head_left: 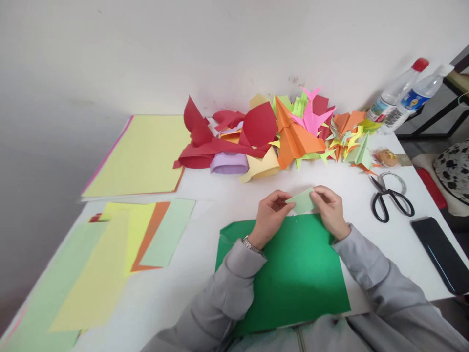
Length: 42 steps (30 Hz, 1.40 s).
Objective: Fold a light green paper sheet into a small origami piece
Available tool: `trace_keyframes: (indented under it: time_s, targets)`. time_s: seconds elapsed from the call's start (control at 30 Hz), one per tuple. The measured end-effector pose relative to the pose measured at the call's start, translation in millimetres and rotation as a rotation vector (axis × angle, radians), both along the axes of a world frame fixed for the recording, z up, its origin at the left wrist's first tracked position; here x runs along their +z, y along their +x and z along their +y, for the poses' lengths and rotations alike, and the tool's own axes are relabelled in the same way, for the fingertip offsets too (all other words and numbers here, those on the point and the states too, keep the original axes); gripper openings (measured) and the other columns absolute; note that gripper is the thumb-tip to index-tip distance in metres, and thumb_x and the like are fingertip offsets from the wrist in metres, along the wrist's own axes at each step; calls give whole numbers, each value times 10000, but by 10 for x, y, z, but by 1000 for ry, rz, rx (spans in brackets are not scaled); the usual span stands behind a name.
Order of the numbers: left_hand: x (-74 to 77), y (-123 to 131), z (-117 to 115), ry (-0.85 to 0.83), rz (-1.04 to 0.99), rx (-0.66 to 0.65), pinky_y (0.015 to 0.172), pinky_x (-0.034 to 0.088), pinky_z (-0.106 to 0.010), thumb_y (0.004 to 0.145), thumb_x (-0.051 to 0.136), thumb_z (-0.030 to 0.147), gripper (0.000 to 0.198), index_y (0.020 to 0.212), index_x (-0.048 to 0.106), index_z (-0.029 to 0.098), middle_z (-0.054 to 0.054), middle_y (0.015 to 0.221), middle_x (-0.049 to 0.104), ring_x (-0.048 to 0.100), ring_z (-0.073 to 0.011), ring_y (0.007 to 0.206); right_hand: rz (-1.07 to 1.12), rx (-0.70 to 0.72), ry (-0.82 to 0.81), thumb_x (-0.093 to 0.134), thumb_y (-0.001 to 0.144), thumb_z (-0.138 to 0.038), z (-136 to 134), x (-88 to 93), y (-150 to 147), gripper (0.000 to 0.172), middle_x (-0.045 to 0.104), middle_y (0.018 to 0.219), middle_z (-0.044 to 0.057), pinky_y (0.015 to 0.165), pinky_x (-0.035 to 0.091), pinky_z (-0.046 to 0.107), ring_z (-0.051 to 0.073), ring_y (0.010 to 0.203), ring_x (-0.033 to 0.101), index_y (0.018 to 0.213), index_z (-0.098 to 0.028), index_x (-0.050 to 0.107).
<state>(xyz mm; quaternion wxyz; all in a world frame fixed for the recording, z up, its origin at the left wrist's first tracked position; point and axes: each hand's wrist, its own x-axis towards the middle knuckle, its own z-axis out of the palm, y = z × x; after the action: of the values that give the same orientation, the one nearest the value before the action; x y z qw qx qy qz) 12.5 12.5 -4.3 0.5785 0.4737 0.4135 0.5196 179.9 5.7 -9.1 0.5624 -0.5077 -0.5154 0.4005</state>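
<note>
Between my two hands is a small piece of light green paper [303, 201]. My left hand [273, 215] pinches its left edge between thumb and fingers. At the right end, my right hand [330, 208] grips the paper's corner the same way. The paper is held over the far edge of a dark green sheet [296, 274], which lies flat on the table in front of me. Whether the small piece is folded I cannot tell.
Behind my hands stand red curled paper shapes [260, 124] and an orange paper plane [293, 134] among several folded ones. Paper strips [168, 234] and a yellow sheet stack [142, 151] lie left. Right are scissors [390, 198], a tape roll, a phone [439, 254] and two bottles [414, 102].
</note>
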Motion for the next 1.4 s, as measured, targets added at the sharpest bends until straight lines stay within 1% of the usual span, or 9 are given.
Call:
trace_keyframes:
  time_s: [0.1, 0.2, 0.27, 0.33, 0.53, 0.67, 0.9, 1.13, 1.4]
  targets:
    - [-37, 8, -6, 139, 68, -30, 621, 464, -260, 715, 725, 244, 86, 758, 696, 175, -16, 712, 593, 549, -133, 679, -204, -55, 246, 613, 840, -262, -65, 51, -25, 85, 647, 773, 25, 671, 488, 316, 171, 739, 596, 825, -223, 687]
    - [-58, 1, -9, 232, 79, -14, 744, 501, -309, 712, 739, 232, 142, 851, 726, 205, -55, 868, 609, 585, -173, 835, -396, -78, 401, 587, 851, -193, -118, 64, -27, 129, 657, 813, 49, 682, 499, 352, 189, 760, 606, 896, -240, 699]
    - [-58, -13, -10, 277, 82, -6, 859, 485, -356, 705, 751, 225, 225, 929, 731, 231, -76, 995, 602, 581, -201, 964, -505, -44, 470, 582, 849, -163, -128, 47, -18, 176, 657, 827, 53, 684, 498, 364, 195, 774, 599, 942, -254, 700]
    - [-51, -26, -10, 325, 104, -8, 924, 454, -386, 715, 747, 217, 215, 928, 741, 245, -80, 1027, 605, 573, -210, 1009, -586, 11, 521, 584, 846, -144, -118, 23, -11, 202, 659, 848, 55, 705, 490, 379, 199, 795, 587, 965, -262, 696]
    - [-35, -29, -14, 379, 169, 15, 900, 458, -383, 734, 731, 204, 84, 803, 759, 245, -72, 984, 631, 592, -196, 953, -687, 47, 610, 587, 845, -127, -84, 10, -20, 203, 660, 868, 65, 738, 460, 394, 209, 831, 572, 980, -247, 681]
    - [-22, -29, -18, 367, 169, 1, 895, 460, -382, 720, 743, 221, 58, 772, 760, 242, -69, 968, 640, 595, -193, 927, -703, 57, 618, 588, 847, -131, -91, -1, -19, 200, 660, 874, 67, 744, 460, 398, 209, 826, 574, 984, -245, 679]
    - [-41, -48, 4, 250, 14, -46, 841, 470, -346, 698, 759, 186, 78, 730, 756, 258, -38, 879, 650, 603, -168, 856, -664, 77, 557, 587, 861, -176, -82, 14, -18, 144, 671, 871, 60, 752, 456, 402, 207, 834, 580, 925, -249, 693]
    - [-63, -99, 41, 165, -46, -39, 809, 463, -342, 681, 772, 201, 59, 711, 756, 249, -38, 841, 669, 606, -167, 819, -539, 66, 468, 612, 849, -199, -82, 73, -37, 93, 665, 845, 58, 740, 487, 402, 207, 816, 602, 867, -239, 694]
    - [5, -111, 74, -18, -233, 42, 745, 472, -300, 627, 797, 205, 75, 644, 724, 205, -27, 750, 696, 618, -144, 745, -276, -24, 282, 635, 830, -212, -43, 51, -5, 63, 652, 842, 44, 762, 493, 358, 182, 811, 614, 815, -229, 694]
